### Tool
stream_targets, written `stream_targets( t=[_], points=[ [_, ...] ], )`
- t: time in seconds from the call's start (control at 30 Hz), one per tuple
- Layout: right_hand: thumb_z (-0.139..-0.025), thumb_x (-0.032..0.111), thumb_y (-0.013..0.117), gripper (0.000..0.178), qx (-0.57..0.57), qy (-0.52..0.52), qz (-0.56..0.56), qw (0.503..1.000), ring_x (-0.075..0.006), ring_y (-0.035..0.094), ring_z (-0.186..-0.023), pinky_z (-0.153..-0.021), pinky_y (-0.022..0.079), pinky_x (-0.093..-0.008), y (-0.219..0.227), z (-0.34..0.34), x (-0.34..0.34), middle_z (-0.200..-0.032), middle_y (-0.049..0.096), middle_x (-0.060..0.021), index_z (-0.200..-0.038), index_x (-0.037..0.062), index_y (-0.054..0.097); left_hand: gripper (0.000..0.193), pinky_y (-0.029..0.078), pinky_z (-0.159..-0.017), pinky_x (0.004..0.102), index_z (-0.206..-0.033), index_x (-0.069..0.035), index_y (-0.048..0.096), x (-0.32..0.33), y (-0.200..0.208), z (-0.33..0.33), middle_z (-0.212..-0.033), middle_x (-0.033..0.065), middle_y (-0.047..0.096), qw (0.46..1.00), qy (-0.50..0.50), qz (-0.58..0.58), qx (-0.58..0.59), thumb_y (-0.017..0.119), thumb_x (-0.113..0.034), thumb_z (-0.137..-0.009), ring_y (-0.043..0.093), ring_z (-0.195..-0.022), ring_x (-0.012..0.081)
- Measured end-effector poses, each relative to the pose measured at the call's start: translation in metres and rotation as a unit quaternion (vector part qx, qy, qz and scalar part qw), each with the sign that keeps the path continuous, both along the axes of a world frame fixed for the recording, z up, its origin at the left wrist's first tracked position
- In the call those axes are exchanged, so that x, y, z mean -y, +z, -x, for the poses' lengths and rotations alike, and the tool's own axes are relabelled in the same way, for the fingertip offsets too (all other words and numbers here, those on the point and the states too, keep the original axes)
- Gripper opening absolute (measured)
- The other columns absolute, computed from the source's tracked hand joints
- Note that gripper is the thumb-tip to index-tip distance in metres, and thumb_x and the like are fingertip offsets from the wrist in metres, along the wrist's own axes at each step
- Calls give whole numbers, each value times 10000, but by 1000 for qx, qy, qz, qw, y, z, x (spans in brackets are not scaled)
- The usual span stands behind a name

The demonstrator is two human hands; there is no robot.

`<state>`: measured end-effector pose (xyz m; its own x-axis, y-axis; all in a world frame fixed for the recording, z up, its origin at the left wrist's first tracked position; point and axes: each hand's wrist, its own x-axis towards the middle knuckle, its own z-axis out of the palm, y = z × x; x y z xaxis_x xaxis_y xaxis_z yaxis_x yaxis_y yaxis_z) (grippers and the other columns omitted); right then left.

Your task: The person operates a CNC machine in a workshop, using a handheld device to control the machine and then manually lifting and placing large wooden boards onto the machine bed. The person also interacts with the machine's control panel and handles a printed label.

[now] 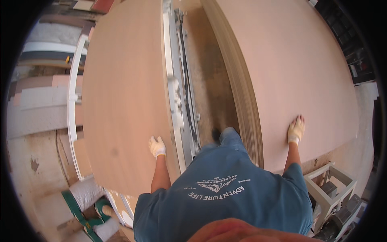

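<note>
My left hand (157, 146), in a pale work glove, rests on a wide light-brown wood panel (125, 88), near the panel's right edge. Its fingers are slightly apart and hold nothing. To the right, my right hand (296, 130) lies flat on the top sheet of a thick stack of similar wood panels (298, 64). That hand is gloved too, with bare fingertips showing and its fingers stretched out. I stand between the panel and the stack.
A metal machine rail (177, 97) with a black cable runs along the left panel. At left is a white frame (72, 101), with green-banded bags (82, 197) at lower left. A pale metal stand (328, 187) stands at lower right, dark equipment (346, 40) at far right.
</note>
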<state>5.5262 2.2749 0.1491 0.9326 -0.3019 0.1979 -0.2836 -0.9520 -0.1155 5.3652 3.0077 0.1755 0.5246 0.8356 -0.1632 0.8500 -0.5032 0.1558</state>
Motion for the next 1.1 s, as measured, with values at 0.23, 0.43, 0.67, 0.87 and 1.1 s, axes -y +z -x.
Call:
stream_targets(
  t=[0.23, 0.43, 0.67, 0.87, 1.1],
  points=[
    [-1013, 222, 512, 446, -44, -275, -11, 960, -371, 457, -1434, -1185, 383, -455, 3, -40, -6, -1515, 525, -213, -1390, -8, 573, 581, 380, -1165, 497, -1454, -105, 524, -68, -19, -268, -1547, 189, 477, 996, -74, -35, 36, 563, -457, -994, 414, -1440, 386],
    [-974, 207, 523, 358, -38, -328, 0, 944, -382, 535, -1331, -1095, 459, -475, 33, -201, -47, -1422, 584, -215, -1244, 6, 645, 610, 409, -1088, 592, -1464, -121, 507, -93, -14, -408, -1515, 187, 486, 995, 38, -93, -19, 554, -507, -994, 439, -1412, 392],
    [-946, 235, 554, 301, 47, -1, 22, 999, -373, 574, -1239, -1042, 450, -507, 30, -577, -194, -1291, 642, -175, -1159, 67, 684, 634, 421, -1023, 627, -1461, -147, 491, -116, -3, -531, -1487, 137, 505, 959, 251, -69, -109, 547, -565, -987, 468, -1375, 350],
    [-994, 305, 548, 441, 46, 109, 6, 993, -349, 441, -1441, -1197, 317, -514, 23, -850, -304, -1520, 534, -148, -1360, 68, 612, 573, 402, -1068, 576, -1443, -149, 515, -186, -27, -674, -1469, 133, 526, 960, 224, -153, -63, 537, -520, -1007, 489, -1364, 326],
    [-1006, 278, 534, 428, -12, 45, -11, 999, -350, 419, -1458, -1197, 322, -522, 36, -1034, -338, -1517, 537, -145, -1372, 70, 609, 507, 387, -1130, 532, -1387, -116, 605, -269, -34, -963, -1457, 177, 567, 975, 162, -135, 67, 540, -452, -1012, 500, -1368, 372]
  ],
)
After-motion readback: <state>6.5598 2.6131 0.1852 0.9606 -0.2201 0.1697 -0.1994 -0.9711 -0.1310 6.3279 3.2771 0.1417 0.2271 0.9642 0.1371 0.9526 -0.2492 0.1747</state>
